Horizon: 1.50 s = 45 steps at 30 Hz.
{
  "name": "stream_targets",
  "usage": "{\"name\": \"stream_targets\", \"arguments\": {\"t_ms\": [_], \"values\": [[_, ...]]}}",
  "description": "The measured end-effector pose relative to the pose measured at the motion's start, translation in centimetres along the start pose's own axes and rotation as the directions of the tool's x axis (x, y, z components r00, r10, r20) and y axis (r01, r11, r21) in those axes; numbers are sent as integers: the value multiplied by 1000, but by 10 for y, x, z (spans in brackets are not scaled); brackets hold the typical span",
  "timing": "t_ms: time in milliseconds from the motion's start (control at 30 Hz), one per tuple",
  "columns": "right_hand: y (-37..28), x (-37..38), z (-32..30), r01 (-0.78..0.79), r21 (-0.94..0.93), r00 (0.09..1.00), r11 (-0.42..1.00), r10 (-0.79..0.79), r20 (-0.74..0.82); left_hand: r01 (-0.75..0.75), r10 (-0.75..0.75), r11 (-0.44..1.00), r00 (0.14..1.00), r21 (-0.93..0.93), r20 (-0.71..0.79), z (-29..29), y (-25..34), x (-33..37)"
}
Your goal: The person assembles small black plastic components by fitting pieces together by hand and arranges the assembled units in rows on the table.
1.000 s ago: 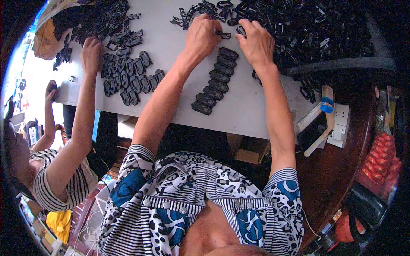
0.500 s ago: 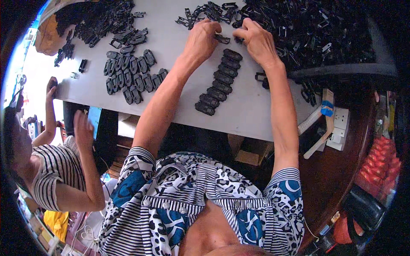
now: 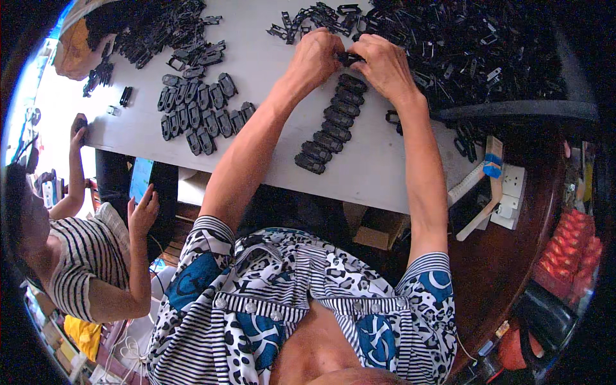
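My left hand (image 3: 317, 56) and my right hand (image 3: 383, 63) meet over the table, fingertips pinched on a small black plastic part (image 3: 349, 58) between them. Fingers cover much of that part. Just below my hands, a row of assembled black plastic pieces (image 3: 337, 119) runs toward the table's near edge, each lying against its neighbour. Beyond my fingers lie loose black frame-like parts (image 3: 321, 19). A large heap of small black parts (image 3: 475, 51) spreads to the right of my right hand.
Grouped black pieces (image 3: 202, 106) lie on the white table (image 3: 276, 163) left of my left forearm, with a dark pile (image 3: 154, 29) behind. At left sits another person (image 3: 96, 256) in a striped top, near a phone (image 3: 140, 179). A wooden-handled tool (image 3: 491, 186) rests by a power strip (image 3: 510, 196).
My hands have come together; the right moved left, and the part in my left hand now sits between both. The other person's raised hand has lowered beside the phone.
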State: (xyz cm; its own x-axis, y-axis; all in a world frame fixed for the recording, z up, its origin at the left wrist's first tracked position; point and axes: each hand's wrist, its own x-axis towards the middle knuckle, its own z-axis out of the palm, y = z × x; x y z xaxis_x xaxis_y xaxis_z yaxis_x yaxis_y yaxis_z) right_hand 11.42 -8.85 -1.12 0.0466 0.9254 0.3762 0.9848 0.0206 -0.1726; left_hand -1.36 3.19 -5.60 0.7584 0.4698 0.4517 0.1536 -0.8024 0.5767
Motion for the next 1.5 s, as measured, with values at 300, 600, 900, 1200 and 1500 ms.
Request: {"name": "stream_targets", "arguments": {"t_ms": [300,600,900,1200,1500], "values": [[10,5,9,92,-7,996,996,-92,-4,61,-62,998,994,14,86,1,0,5],[7,1,7,-5,42,997,999,1,74,117,-115,993,987,-12,114,0,-1,4],[0,-1,0,-86,17,988,996,83,126,52,-51,999,995,-7,85,-12,4,-3],[-5,-19,-7,-123,23,983,992,119,138,-14,14,990,1000,142,-1,-74,99,-118],[-35,-46,-12,-64,99,994,993,54,99,-227,181,934,966,274,184,-70,98,-183]]}}
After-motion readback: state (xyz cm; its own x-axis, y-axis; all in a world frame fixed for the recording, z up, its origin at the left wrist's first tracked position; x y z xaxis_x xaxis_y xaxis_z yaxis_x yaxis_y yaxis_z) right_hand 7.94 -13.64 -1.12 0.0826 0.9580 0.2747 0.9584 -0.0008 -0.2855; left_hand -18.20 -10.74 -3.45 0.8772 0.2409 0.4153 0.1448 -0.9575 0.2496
